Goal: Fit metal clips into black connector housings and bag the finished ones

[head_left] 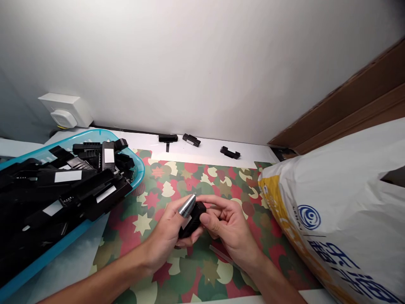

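My left hand [167, 228] is closed around a ribbed black plastic piece [190, 226] with a white label on it. A shiny silver cone-shaped metal piece [187, 206] points up at the tip of my left thumb; whether it is worn or held there I cannot tell. My right hand [226, 219] grips the right edge of the same black piece between thumb and curled fingers. Both hands are just above a camouflage-patterned mat [209, 272]. Under my right wrist lies a thin, clear strip [221, 253].
A blue basket [139, 169] heaped with black plastic pieces [69, 177] stands at the left. Black pieces lie at the back, including a small one [230, 152]. A white plastic bag [348, 181] bulges at the right. Behind rises a pale wall [190, 63] with a white socket box [68, 107].
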`<state>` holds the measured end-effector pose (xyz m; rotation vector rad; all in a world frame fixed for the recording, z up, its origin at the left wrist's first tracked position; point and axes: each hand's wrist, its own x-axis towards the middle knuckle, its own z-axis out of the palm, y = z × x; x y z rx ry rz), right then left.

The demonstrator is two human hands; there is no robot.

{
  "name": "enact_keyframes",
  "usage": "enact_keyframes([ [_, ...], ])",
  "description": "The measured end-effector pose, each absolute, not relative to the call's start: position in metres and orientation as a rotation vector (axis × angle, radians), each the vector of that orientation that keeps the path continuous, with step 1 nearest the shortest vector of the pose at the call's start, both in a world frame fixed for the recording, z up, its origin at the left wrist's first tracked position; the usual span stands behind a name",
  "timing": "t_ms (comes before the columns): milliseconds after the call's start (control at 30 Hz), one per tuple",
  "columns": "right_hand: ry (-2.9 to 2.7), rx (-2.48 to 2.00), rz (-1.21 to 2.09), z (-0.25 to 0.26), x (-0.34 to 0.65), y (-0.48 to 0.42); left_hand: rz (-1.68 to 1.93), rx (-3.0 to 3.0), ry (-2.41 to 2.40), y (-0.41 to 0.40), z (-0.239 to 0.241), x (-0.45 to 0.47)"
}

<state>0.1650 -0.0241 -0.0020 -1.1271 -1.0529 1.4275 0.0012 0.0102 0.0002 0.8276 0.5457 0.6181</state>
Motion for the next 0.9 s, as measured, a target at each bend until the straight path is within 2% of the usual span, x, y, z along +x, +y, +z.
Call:
enact_keyframes([
  [367, -1.295, -1.25, 1.059, 0.005, 0.166, -0.026, 0.586, 0.793, 0.617, 0.01, 0.004, -0.001],
  [600, -1.239, -1.648, 0.717, -0.001, 0.187, -0.013, 0.731, 0.796, 0.642, 0.008, 0.006, -0.002],
  [900, -1.428, -1.794, 0.61, -0.012, 0.193, -0.009, 0.65, 0.767, 0.681, 0.006, 0.007, -0.002],
])
